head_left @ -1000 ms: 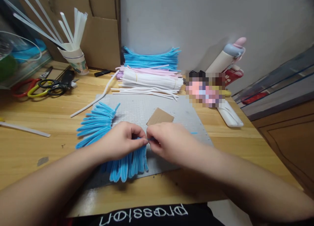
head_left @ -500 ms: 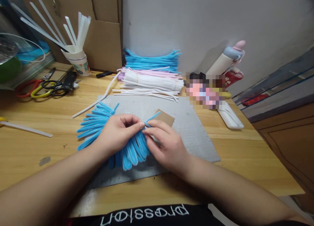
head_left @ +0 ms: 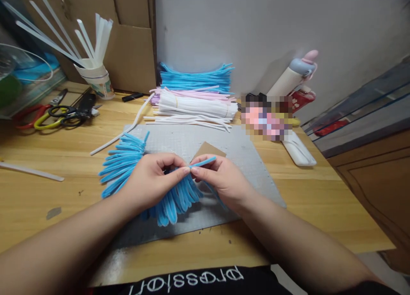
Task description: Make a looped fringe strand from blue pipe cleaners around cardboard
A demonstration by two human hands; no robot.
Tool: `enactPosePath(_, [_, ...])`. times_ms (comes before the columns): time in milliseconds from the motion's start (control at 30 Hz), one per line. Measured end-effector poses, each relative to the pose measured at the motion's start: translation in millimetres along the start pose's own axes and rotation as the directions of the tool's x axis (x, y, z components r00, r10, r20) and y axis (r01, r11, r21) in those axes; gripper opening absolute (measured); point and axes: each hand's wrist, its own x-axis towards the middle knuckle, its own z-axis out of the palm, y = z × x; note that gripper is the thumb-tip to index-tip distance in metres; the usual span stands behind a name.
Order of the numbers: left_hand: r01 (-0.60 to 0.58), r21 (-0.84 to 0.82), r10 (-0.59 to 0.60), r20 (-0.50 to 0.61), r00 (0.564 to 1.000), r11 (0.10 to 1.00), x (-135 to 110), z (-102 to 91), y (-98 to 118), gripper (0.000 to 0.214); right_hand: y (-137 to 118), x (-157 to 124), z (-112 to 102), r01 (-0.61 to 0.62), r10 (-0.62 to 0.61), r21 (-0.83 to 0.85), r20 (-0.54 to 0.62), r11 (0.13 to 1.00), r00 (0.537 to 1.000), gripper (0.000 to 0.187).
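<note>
A fringe of looped blue pipe cleaners [head_left: 120,164] curves over the grey mat, partly hidden under my left hand [head_left: 156,175]. That hand is closed, thumb and forefinger pinching the fringe at its right end. Fingertip to fingertip with it, my right hand [head_left: 221,177] is closed too, pinching a blue pipe cleaner [head_left: 205,161] whose free end points right above the thumb. A further blue length slants down below the right hand's fingers. Behind the right hand lies a small brown cardboard piece [head_left: 209,148], partly covered.
The grey mat [head_left: 256,175] lies on the wooden table. Bundles of blue [head_left: 195,79] and white pipe cleaners [head_left: 195,107] lie at the wall. Scissors [head_left: 48,115] and a cup of white sticks [head_left: 96,79] stand left; a bottle [head_left: 290,79] and white pouch [head_left: 299,149] are right.
My right hand has turned and drawn in against the left fingertips. The pipe cleaner's free end has swung lower, from slanting upward to nearly level. The view has shifted slightly.
</note>
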Motion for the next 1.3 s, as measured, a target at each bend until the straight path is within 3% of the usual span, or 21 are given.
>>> enactPosePath(433, [0.117, -0.242, -0.102, 0.073, 0.992, 0.963, 2.4, 1.4, -6.6, 0.020, 4.1, 0.8, -0.3, 0.268, -0.258, -0.225, 0.075, 0.937, 0.963, 0.011])
enactPosePath(667, [0.139, -0.239, -0.126, 0.066, 0.990, 0.961, 4.9, 2.9, -10.8, 0.022, 11.5, 5.5, -5.2, 0.270, -0.273, -0.285, 0.030, 0.920, 0.962, 0.017])
enactPosePath(733, [0.154, -0.226, -0.150, 0.032, 0.988, 0.962, 5.8, 2.8, -11.3, 0.024, 8.4, 4.9, -11.4, 0.307, -0.357, -0.400, -0.057, 0.864, 0.932, 0.023])
enactPosePath(800, [0.167, -0.225, -0.175, -0.015, 0.984, 0.960, 6.9, 2.6, -12.6, 0.026, 4.5, 2.9, -17.1, 0.314, -0.473, -0.526, -0.199, 0.790, 0.858, 0.015])
enactPosePath(833, [0.171, -0.229, -0.184, -0.037, 0.982, 0.958, 7.6, 2.7, -13.8, 0.027, 3.0, 1.8, -18.9, 0.282, -0.478, -0.568, -0.230, 0.773, 0.848, 0.015])
enactPosePath(933, [0.161, -0.232, -0.180, -0.067, 0.981, 0.959, 11.0, 6.6, -20.0, 0.029, 3.9, 0.1, -17.8, 0.138, -0.232, -0.562, -0.098, 0.816, 0.968, 0.026])
enactPosePath(1000, [0.137, -0.209, -0.156, -0.075, 0.985, 0.968, 14.8, 12.8, -24.4, 0.029, 9.5, 0.9, -12.6, 0.051, -0.040, -0.472, 0.035, 0.880, 0.999, 0.017])
enactPosePath(1067, [0.112, -0.151, -0.126, -0.086, 0.988, 0.982, 19.5, 19.2, -25.8, 0.031, 16.4, 2.0, -7.0, -0.079, 0.109, -0.312, 0.081, 0.947, 0.991, 0.011])
enactPosePath(1167, [0.082, 0.027, -0.078, -0.116, 0.990, 0.996, 23.3, 16.1, -17.4, 0.042, 22.1, 0.4, -5.4, -0.326, 0.334, -0.092, 0.094, 0.941, 0.938, 0.010])
enactPosePath(1300, [0.012, 0.339, 0.028, -0.114, 0.993, 0.941, 12.5, -27.0, -2.9, 0.054, 20.2, -10.1, -19.4, -0.419, 0.416, 0.049, 0.069, 0.907, 0.907, 0.012])
